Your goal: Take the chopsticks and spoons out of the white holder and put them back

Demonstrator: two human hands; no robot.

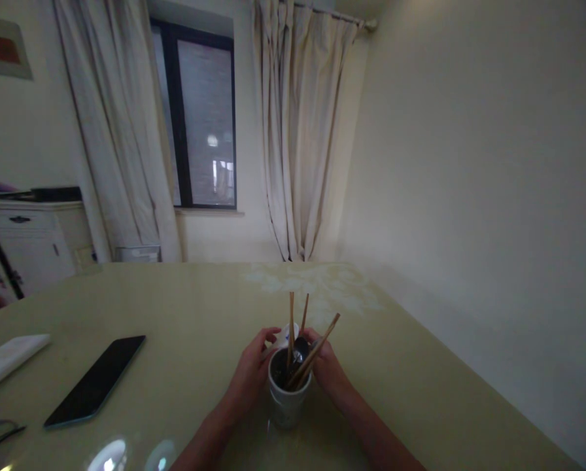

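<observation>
A pale cup (289, 402) stands upright on the table between my two hands. Several wooden chopsticks (322, 341) and a dark, shiny spoon (301, 349) lean out of it. At the cup's far left side, my left hand (254, 361) has its fingers closed on a white spoon (284, 337) with a blue mark, tilted behind the chopsticks. My right hand (328, 366) is curled at the cup's right side, close to the chopsticks. Its fingertips are partly hidden behind them, so what it grips does not show.
A black tablet-like slab (95, 383) lies on the glossy table (189, 314) to the left. Past it are a white flat object (11, 360) and dark-framed glasses (1, 435). A wall (479, 216) runs along the table's right edge; curtains (303, 144) hang behind.
</observation>
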